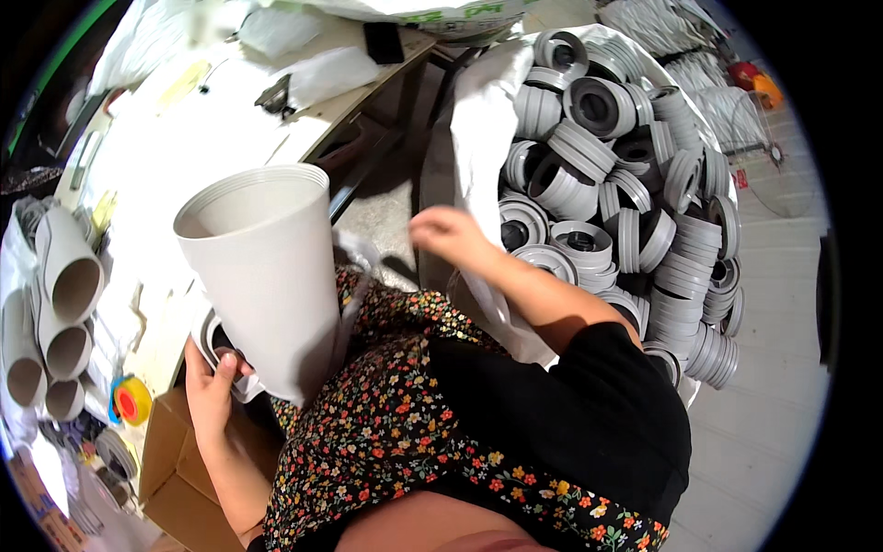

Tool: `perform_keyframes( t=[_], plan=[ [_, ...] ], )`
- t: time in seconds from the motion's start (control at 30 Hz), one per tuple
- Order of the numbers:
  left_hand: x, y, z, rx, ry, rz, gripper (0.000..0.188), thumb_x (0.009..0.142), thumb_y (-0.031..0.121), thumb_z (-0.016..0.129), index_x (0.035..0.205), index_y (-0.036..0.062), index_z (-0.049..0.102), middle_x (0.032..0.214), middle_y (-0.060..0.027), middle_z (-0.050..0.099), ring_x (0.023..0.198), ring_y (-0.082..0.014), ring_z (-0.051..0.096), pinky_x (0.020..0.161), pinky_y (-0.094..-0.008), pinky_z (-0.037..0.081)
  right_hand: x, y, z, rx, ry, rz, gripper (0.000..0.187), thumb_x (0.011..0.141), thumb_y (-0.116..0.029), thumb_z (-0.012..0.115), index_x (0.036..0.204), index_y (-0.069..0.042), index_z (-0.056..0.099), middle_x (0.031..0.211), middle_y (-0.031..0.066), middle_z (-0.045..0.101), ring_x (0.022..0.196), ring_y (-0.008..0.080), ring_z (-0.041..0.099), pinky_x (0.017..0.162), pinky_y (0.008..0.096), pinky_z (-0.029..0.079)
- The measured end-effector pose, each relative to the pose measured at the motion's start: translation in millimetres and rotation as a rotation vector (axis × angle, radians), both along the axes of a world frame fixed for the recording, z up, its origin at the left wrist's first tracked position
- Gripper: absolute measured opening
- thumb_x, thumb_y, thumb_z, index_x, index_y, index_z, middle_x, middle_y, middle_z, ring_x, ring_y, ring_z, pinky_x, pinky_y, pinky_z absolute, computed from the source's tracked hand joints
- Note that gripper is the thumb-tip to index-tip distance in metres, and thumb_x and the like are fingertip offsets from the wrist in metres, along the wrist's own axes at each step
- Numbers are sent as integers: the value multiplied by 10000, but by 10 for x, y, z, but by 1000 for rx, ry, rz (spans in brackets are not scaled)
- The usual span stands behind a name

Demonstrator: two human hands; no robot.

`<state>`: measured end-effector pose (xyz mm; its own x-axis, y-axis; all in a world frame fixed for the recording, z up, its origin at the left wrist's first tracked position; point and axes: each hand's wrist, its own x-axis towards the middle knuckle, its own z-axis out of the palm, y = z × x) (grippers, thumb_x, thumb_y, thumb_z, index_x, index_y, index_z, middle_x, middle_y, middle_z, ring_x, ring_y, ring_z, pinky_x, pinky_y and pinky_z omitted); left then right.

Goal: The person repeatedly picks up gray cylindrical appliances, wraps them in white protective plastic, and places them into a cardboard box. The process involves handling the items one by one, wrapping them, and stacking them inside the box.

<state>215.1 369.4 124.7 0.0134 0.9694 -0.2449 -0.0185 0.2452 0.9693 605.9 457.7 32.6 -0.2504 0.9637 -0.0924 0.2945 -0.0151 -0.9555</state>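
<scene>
A tall grey tapered pot [267, 258] with a ribbed rim stands tilted in front of my body, its wide mouth upward. My left hand [212, 386] is closed beside its lower end, gripping a grey ring-shaped part [210, 333] with a dark middle; most of its fingers are hidden behind the part. To the right of the pot, my right hand [451, 235] hangs in the air near the edge of a large white sack [478, 138]. Motion smears its fingers. A clear plastic film [359, 253] lies between the pot and my patterned apron [368, 396].
Many grey ribbed rings [589, 156] with dark centres fill the sack. A brightly lit worktable [138, 230] carries a black phone [384, 42] and plastic bags. More grey pots [69, 276] lie stacked at left, near a yellow tape roll [133, 400] and a cardboard box [189, 469].
</scene>
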Motion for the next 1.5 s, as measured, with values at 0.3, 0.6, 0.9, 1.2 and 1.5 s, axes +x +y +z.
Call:
perform_keyframes(
  t=[0.3,0.6,0.9,1.2,1.5],
  plan=[
    [-56,162,-26,26,62,3,552,862,199,615,1293,-4,336,789,-58,542,647,-124,520,637,-257,448,2738,545,329,855,-1416,-730,508,718,-201,696,1178,-62,532,973,155,581,905,310,570,778,428,462],
    [-4,153,-3,2,83,19,509,866,175,598,1280,-5,362,793,-51,533,658,-116,515,641,-238,437,2550,503,576,130,-1467,-537,567,788,-191,595,1291,-15,400,866,213,627,805,365,608,690,461,473],
    [-89,31,1,-85,109,-53,555,818,104,626,1303,-18,384,1000,-73,558,852,-131,550,779,-260,458,1147,424,1516,389,-134,-571,354,909,-216,541,1229,-66,518,1126,139,610,1006,243,595,844,347,469],
    [49,-139,228,277,387,-257,668,743,70,648,1351,33,373,1398,-122,392,1263,-251,401,1036,-327,302,-422,443,1255,-159,349,-125,346,921,-202,516,1212,-16,523,1136,82,583,1017,187,560,889,314,447],
    [-13,-127,179,154,313,-193,705,760,22,654,1386,124,347,1346,-142,439,1216,-254,448,999,-319,353,-873,676,2129,977,-411,823,681,631,-425,743,1132,1,570,1060,164,596,944,333,568,833,395,443]
  ],
)
